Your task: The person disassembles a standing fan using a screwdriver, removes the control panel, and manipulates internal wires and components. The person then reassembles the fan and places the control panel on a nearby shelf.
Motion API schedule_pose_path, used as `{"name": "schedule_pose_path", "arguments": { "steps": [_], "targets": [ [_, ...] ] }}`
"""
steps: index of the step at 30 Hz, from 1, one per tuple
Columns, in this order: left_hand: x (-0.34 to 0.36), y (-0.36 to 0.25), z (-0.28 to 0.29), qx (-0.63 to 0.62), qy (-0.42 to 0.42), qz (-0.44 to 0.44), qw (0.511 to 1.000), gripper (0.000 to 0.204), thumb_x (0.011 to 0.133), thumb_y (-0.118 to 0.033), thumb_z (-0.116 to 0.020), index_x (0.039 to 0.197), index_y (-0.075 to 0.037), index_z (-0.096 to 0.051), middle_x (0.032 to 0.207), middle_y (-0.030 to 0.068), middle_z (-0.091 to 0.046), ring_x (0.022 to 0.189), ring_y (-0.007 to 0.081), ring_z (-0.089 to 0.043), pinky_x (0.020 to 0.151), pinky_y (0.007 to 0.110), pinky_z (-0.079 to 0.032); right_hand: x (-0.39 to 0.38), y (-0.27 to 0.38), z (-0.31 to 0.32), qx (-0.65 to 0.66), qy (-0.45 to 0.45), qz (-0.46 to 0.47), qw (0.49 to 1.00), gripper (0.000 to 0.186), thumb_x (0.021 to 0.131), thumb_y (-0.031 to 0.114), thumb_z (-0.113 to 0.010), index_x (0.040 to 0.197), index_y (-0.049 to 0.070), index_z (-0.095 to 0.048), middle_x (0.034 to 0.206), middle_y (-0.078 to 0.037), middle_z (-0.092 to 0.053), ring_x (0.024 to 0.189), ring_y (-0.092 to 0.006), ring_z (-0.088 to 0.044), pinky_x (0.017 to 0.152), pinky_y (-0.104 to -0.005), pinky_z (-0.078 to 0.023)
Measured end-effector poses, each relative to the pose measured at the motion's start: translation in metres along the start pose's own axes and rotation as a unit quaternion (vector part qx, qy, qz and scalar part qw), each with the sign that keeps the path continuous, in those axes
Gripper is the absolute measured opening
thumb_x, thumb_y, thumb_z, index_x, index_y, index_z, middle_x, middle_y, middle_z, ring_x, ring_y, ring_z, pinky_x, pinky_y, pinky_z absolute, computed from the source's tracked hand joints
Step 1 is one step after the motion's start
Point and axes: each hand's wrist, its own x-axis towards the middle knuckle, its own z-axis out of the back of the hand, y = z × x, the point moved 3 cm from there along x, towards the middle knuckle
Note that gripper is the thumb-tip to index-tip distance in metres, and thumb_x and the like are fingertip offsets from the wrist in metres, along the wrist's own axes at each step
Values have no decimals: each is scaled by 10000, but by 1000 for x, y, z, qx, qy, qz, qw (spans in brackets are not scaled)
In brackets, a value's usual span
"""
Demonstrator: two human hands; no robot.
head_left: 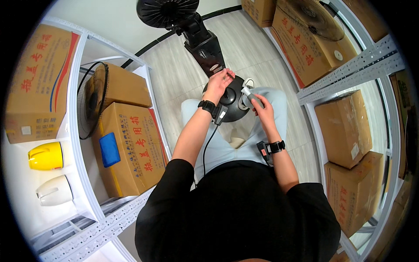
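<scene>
A black standing fan has its round head (168,9) at the top, a column (203,52) below it and a round base (235,111) between my knees. My left hand (220,81) is at the column's lower end, fingers curled around something small and dark that I cannot make out. My right hand (265,111) grips a grey-handled tool (253,98) with a whitish end, held just right of the base's centre. A black cord (209,142) runs down past my left wrist. A shoe (248,84) shows behind the tool.
Metal shelving flanks me. The left shelves hold cardboard boxes (131,144), a wire fan grille (91,102), a blue pad (109,149), a yellow kettle (46,156) and a white one (53,191). The right shelves hold more boxes (342,131) and another fan grille (310,15).
</scene>
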Motion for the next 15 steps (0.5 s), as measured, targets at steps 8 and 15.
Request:
{"name": "schedule_pose_path", "arguments": {
  "steps": [8, 15],
  "targets": [
    [-38, -13, 30, 13, -55, 39, 998, 182, 1025, -115, -495, 1058, 47, -568, 1012, 162, -656, 981, 290, -670, 923, 400, -560, -24, 27, -10, -187, 2, 158, 970, 347, 868, 255, -732, 1152, 64, -673, 879, -101, -698, 791, -219, -669, 709, -332, -519],
    [-57, -48, 27, -78, -107, -66, 989, 156, 987, -76, -535, 1058, 58, -574, 1002, 160, -639, 962, 299, -655, 911, 406, -554, -44, 79, -38, -259, 3, 249, 933, 337, 866, 237, -721, 1152, 66, -672, 991, -151, -684, 876, -295, -667, 767, -366, -519]
  ]
}}
